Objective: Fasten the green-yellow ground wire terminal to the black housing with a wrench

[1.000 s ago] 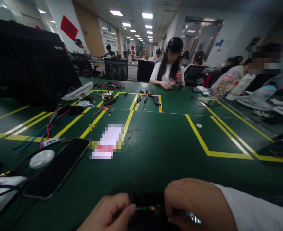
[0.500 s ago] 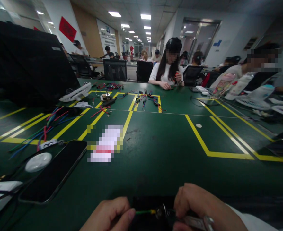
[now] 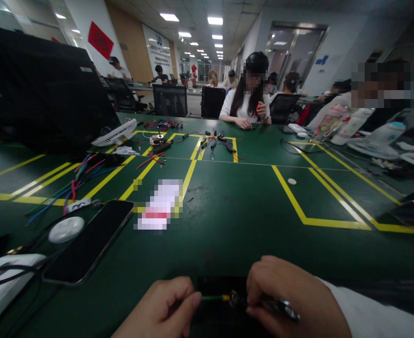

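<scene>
At the bottom of the head view, my left hand (image 3: 167, 307) pinches a thin green wire (image 3: 212, 298) between thumb and fingertips. The wire's yellow end (image 3: 225, 297) meets a small round metal part (image 3: 233, 298). Just right of that part, my right hand (image 3: 284, 293) is closed on a dark, shiny metal tool (image 3: 287, 309), partly hidden by the fingers. Below and behind the wire lies something black (image 3: 215, 319), its shape hard to make out.
A black phone (image 3: 89, 241), a white disc (image 3: 66, 229) and colored wires (image 3: 74, 183) lie at the left. A blurred paper (image 3: 160, 204) is ahead on the green table (image 3: 235, 202). Across it sits a person (image 3: 247, 101); bottles (image 3: 351, 126) stand at the right.
My right hand has moved slightly up and left, and the metal tool has turned to a different angle. The scene has shifted slightly right. My left hand still pinches the wire.
</scene>
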Demonstrator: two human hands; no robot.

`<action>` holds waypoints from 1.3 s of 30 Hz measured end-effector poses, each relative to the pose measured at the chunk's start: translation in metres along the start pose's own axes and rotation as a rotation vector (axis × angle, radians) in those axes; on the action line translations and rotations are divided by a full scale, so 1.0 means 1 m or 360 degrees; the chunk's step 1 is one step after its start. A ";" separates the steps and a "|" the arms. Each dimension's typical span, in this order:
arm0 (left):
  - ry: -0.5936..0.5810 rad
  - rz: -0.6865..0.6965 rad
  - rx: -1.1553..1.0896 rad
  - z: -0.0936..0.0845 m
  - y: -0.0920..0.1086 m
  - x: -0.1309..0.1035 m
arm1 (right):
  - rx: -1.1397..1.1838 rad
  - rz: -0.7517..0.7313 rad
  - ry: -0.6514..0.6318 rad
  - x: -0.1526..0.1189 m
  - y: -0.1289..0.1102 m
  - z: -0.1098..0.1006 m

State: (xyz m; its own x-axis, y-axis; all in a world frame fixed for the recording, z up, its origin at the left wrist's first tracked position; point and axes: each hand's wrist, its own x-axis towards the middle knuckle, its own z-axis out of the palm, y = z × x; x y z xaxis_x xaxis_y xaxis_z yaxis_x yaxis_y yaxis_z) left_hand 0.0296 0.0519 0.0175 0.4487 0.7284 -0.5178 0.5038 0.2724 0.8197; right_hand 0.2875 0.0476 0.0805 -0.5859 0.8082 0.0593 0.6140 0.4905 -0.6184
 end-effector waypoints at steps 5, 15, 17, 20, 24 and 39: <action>0.0093 0.0150 0.0062 0.003 0.006 -0.002 | 0.0100 -0.0021 -0.0117 -0.002 0.000 -0.010; 0.0310 0.0355 0.0172 0.007 0.007 -0.002 | 0.0324 0.0118 -0.0051 -0.009 -0.006 -0.014; 0.0310 0.0355 0.0175 0.007 0.007 -0.003 | 0.0348 0.0234 0.0033 -0.016 -0.008 -0.013; 0.0331 0.0366 0.0176 0.008 0.008 -0.005 | 0.0297 0.0314 0.0114 -0.026 -0.009 -0.010; 0.0372 0.0367 0.0168 0.008 0.011 -0.007 | 0.0204 0.0327 0.0168 -0.032 -0.006 -0.001; 0.0271 0.0262 0.0097 0.008 0.009 -0.003 | -0.0052 0.0041 -0.0018 -0.011 -0.008 0.001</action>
State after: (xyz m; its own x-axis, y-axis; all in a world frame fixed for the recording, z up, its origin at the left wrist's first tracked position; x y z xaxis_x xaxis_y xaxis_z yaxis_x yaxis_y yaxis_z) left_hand 0.0386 0.0474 0.0244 0.4003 0.8567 -0.3253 0.4800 0.1064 0.8708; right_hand 0.2890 0.0344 0.0838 -0.5756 0.8170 0.0349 0.6457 0.4803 -0.5937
